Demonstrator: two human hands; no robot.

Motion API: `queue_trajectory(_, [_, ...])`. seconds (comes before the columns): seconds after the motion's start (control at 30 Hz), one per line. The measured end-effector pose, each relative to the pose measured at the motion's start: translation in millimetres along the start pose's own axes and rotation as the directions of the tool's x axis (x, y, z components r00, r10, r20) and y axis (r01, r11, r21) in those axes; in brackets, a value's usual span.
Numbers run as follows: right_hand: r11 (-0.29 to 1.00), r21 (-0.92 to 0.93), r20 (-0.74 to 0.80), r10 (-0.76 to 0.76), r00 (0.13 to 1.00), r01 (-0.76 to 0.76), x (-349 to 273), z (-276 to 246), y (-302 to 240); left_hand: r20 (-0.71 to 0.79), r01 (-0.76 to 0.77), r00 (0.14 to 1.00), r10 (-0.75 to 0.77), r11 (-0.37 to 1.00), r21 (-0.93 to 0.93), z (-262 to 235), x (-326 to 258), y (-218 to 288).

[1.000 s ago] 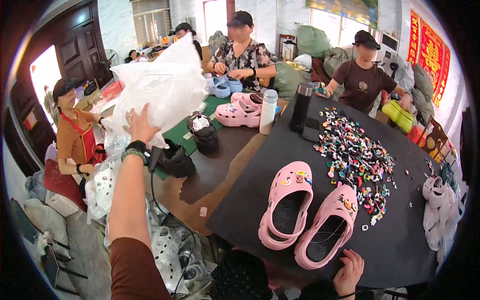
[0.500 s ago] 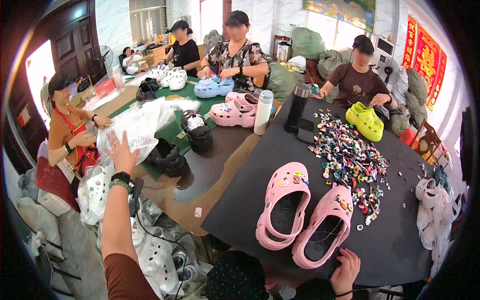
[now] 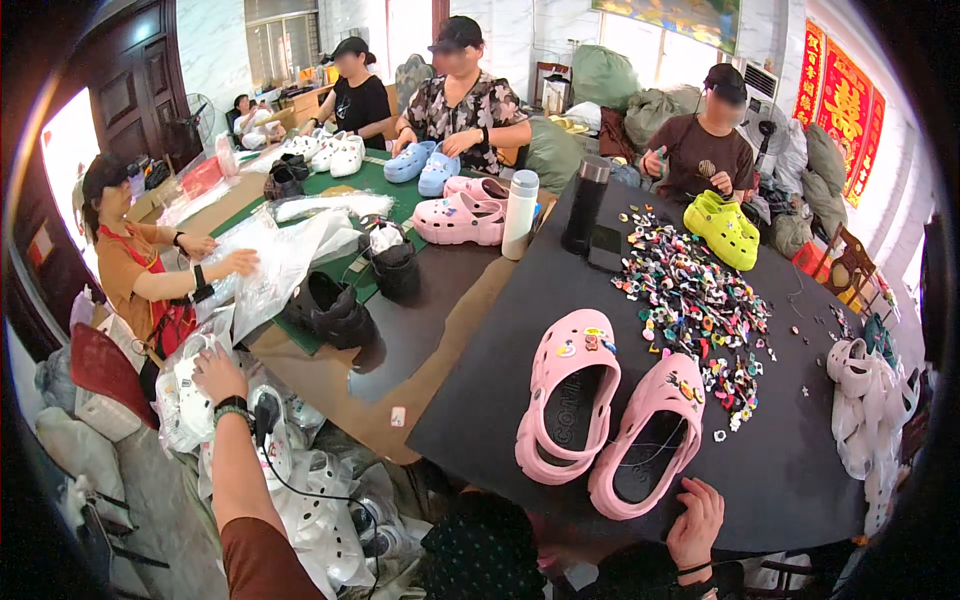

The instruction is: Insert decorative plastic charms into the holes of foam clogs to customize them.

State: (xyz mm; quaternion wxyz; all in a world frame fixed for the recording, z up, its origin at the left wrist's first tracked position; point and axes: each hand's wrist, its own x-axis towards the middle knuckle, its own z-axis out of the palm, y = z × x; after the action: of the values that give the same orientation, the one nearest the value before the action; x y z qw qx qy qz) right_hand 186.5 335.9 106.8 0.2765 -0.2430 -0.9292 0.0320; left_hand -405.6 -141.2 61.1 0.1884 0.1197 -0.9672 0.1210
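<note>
Left hand (image 3: 218, 375): fingers are spread and bent over bagged clogs (image 3: 182, 402); whether a grip is closed cannot be told.
Right hand (image 3: 697, 522): half open, nothing seen held; rested at the black table's (image 3: 490, 385) near edge, just beside the pink clogs (image 3: 545, 380).
Pink clogs: placed side by side, toes pointed away.
Charms (image 3: 690, 295): heaped beyond, lime clogs (image 3: 722, 231) set alongside.

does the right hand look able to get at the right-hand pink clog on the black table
Most likely yes: the right hand looks empty and lies at the near edge of the black table, close beside that pink clog, with nothing visible between them.
</note>
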Motion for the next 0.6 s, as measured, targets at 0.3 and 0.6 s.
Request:
queue_trajectory(0.3, [1.0, 0.011, -0.034, 0.023, 0.999, -0.023, 10, -6, -14, 0.256, 0.277, 0.929, -0.268, 0.961, -0.001, -67, -18, -5])
queue_trajectory(0.6, [1.0, -0.003, -0.031, -0.015, 0.999, 0.015, -4, 5, 9, 0.161, 0.259, 0.952, -0.259, 0.966, 0.027, -48, -19, -19])
